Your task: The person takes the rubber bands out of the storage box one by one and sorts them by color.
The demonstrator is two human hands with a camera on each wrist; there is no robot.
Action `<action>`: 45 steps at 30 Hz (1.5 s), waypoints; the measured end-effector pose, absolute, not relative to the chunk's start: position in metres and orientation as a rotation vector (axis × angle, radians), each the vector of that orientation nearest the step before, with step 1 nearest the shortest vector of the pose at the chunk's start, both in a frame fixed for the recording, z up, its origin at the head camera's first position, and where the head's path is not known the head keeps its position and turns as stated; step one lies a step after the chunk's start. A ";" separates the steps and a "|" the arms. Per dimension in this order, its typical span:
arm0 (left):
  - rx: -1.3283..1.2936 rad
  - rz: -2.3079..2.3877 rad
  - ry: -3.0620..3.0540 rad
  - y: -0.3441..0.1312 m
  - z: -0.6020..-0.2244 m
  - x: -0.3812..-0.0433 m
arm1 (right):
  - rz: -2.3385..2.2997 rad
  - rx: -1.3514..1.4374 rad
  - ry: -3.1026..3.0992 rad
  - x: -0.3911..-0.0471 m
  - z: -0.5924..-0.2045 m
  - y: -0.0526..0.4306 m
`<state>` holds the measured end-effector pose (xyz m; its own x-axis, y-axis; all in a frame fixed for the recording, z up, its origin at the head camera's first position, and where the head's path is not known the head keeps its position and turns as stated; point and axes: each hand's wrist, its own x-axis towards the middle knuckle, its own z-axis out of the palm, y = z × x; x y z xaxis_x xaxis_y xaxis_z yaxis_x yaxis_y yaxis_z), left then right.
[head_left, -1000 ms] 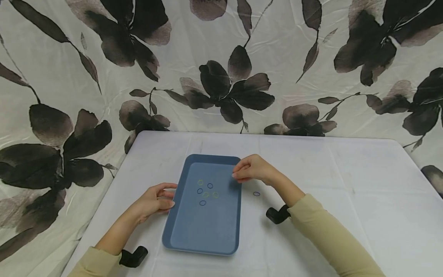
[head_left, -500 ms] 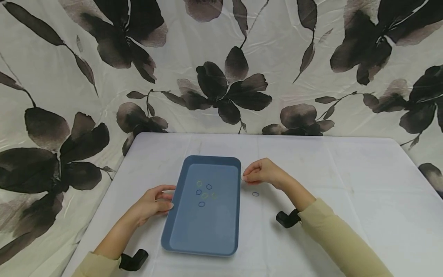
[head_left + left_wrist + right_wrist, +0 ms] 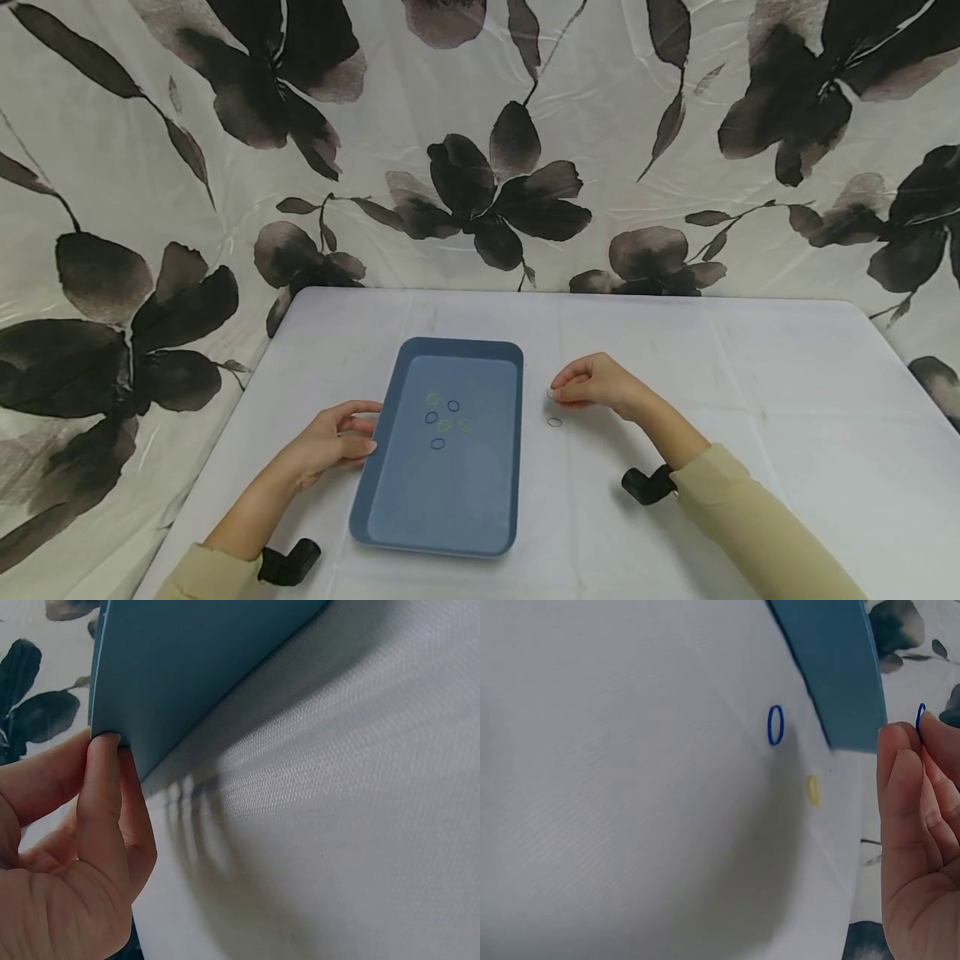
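Note:
A blue tray (image 3: 442, 508) lies on the white-covered table with several thin rings on it, among them a blue ring (image 3: 438, 444) and a faint yellow ring (image 3: 432, 400). At its left rim my left hand (image 3: 330, 440) holds the edge; in the left wrist view its fingertips (image 3: 103, 750) are against the rim and outer wall. My right hand (image 3: 600, 385) hovers right of the tray, pinching a small blue ring (image 3: 921, 714) between thumb and finger. Below it a loose blue ring (image 3: 776, 725) and a yellow ring (image 3: 813, 790) lie on the cloth.
A white cloth (image 3: 712, 392) covers the table. Behind the table hangs a floral curtain (image 3: 337, 150). Black wrist devices (image 3: 291, 562) sit on both forearms, close to the tabletop.
My right hand has moved away from the tray's right rim, rightwards and slightly nearer to me. The left hand, the tray and the rings on it have stayed put.

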<state>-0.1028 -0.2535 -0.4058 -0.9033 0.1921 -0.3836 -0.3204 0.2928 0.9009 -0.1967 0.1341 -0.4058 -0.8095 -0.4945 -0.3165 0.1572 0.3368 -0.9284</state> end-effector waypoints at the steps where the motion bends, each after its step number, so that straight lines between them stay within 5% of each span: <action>1: -0.116 1.644 2.146 -0.254 -0.406 -0.103 | -1.511 -0.292 2.041 -0.196 -0.407 0.136; 45: -0.117 1.642 2.143 -0.254 -0.406 -0.103 | -1.265 -0.196 2.176 -0.183 -0.424 0.158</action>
